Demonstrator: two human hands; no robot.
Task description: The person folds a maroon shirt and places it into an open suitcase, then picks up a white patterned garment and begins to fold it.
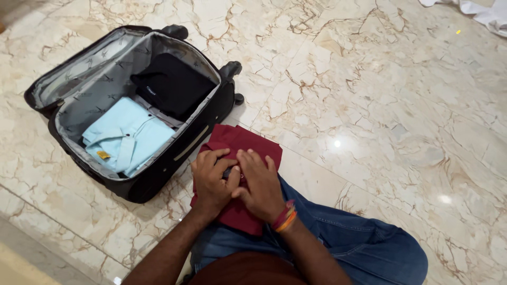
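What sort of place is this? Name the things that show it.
Probably a room in a home or hotel: a polished marble floor, an open black suitcase holding folded shirts, and white cloth lying on the floor.

Bare marble floor (380,105) fills the right and upper middle of the frame, open for passage. The open black fabric suitcase (158,169) blocks the left; white cloth (488,13) occupies the upper right corner.

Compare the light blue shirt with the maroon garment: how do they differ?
The light blue shirt lies inside the open black suitcase, untouched; the maroon garment lies outside it, across the person's lap and the floor, under the left hand and the right hand. Both are folded.
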